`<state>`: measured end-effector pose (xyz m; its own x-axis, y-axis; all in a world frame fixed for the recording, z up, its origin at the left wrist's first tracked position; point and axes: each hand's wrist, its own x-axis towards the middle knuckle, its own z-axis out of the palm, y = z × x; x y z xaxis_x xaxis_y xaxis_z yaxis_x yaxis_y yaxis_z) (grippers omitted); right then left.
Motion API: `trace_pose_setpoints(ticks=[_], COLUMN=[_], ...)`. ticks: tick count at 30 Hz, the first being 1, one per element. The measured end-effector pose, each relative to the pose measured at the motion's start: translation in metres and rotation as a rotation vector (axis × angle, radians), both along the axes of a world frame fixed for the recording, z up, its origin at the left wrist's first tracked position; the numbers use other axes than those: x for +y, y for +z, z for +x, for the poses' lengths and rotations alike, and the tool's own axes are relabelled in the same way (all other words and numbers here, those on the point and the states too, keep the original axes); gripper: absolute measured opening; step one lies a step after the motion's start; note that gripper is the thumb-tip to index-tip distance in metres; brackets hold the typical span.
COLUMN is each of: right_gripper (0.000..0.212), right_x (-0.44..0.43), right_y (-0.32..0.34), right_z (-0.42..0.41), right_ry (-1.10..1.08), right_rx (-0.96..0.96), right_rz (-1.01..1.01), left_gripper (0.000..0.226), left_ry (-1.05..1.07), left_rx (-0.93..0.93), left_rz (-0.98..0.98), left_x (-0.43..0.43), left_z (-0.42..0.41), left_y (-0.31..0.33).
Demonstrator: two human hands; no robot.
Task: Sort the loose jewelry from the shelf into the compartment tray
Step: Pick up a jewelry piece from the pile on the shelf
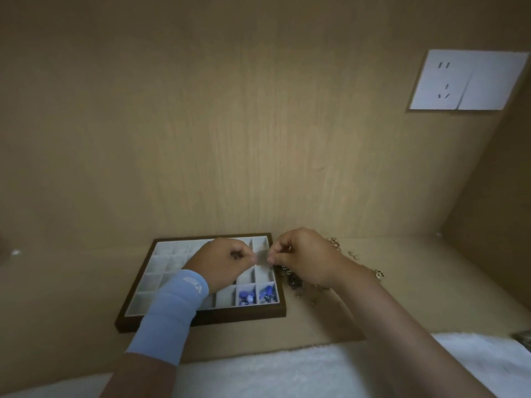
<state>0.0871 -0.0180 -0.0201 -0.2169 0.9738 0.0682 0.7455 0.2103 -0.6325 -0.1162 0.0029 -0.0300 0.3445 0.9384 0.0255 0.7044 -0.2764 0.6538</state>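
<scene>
Your left hand (227,261) and right hand (301,254), fingers curled, nearly meet fingertip to fingertip above the right side of the compartment tray (215,315). Blue beads (246,295) sit in its two near-right compartments; loose jewelry (293,280) lies on the shelf (431,282) beside it.

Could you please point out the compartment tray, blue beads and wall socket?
compartment tray (238,311): head view, dark front rim.
blue beads (246,296): head view, bead cluster.
wall socket (442,81): head view, white faceplate.
</scene>
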Motion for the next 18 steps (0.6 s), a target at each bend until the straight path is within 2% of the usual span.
trace_pose_setpoints(ticks=[4, 8, 13, 18], right_gripper=[0.012, 0.011, 0.008, 0.012], right_x=[0.006, 0.011, 0.008, 0.007], right_y=[0.0, -0.005, -0.01, -0.006], right_z=[-0.015, -0.025, -0.025, -0.011], right_ry=[0.063, 0.078, 0.028, 0.054], right_rx=[-0.197, -0.364, -0.31, -0.198], right_rz=[-0.022, 0.058, 0.169, 0.07], left_gripper=[0.009, 0.011, 0.009, 0.012], left_ry=[0.031, 0.023, -0.009, -0.078], left_rx=[0.012, 0.005, 0.025, 0.01], left_rz=[0.008, 0.083, 0.215, 0.253], left_x=[0.005, 0.005, 0.007, 0.007], left_z=[-0.006, -0.005, -0.008, -0.005], left_y=[-0.009, -0.015, -0.02, -0.021])
